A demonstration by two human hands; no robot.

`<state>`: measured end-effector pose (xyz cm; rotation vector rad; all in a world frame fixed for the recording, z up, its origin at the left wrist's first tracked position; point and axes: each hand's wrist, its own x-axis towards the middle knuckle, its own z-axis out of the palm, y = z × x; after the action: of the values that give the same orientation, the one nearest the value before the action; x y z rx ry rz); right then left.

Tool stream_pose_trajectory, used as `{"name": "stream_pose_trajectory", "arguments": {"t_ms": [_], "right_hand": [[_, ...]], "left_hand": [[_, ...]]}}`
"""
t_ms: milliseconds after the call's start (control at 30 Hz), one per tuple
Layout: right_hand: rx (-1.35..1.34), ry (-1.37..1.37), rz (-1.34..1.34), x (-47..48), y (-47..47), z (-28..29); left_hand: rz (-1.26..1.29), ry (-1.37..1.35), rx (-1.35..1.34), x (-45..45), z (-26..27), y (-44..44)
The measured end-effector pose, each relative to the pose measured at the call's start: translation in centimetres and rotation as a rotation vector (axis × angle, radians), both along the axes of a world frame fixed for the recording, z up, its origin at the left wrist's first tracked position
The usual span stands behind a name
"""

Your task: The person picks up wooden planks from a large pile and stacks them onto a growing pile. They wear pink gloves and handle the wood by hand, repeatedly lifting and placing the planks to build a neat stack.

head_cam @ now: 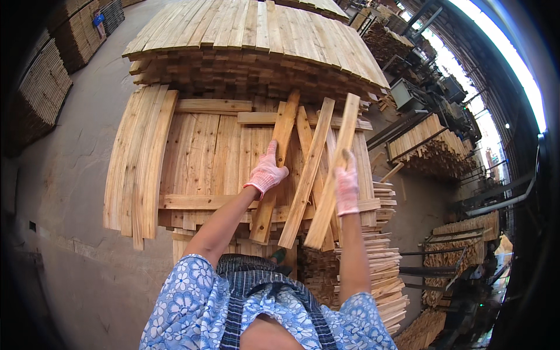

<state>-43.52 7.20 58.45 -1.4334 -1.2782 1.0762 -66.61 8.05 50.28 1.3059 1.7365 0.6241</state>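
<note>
Both hands wear pale pink knitted gloves. My left hand (267, 171) is on a darker wooden board (286, 131), its index finger stretched along the board's left edge and its thumb across it. My right hand (347, 183), slightly blurred, grips another wooden board (329, 192) at the right; that board lies slanted. Between the two hands another slanted board (308, 175) lies untouched over further loose boards. Beneath them is a layer of planks (205, 153) with crosswise battens (197, 201). At the left, several boards (144, 175) lie side by side.
A tall stack of boards (258, 30) stands just beyond the work. More stacked wood (376, 280) rises at my lower right. Further board stacks (43, 83) stand at the far left, with concrete floor (83, 144) between. Metal racks with wood (428, 146) are at the right.
</note>
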Motion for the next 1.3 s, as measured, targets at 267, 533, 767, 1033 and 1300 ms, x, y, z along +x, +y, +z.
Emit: {"name": "stream_pose_trajectory", "arguments": {"t_ms": [267, 533, 767, 1033, 1300], "right_hand": [[0.022, -1.524, -0.028, -8.5, -3.6, -4.7], [0.144, -0.461, 0.162, -6.9, -3.8, -5.7], [-0.207, 0.842, 0.530, -18.0, -6.2, -3.7], [-0.239, 0.063, 0.484, -23.7, -2.2, -12.2], [0.147, -0.256, 0.509, -29.0, -2.6, -12.9]], "left_hand": [[0.185, -0.099, 0.145, -6.7, 1.8, -7.2], [0.124, 0.683, -0.008, -15.9, 1.9, -8.5], [0.291, 0.405, -0.077, -16.3, -0.1, -6.3], [0.362, -0.183, 0.049, -27.0, -0.4, -8.9], [0.372, 0.007, -0.033, -22.3, 0.1, -6.4]]}}
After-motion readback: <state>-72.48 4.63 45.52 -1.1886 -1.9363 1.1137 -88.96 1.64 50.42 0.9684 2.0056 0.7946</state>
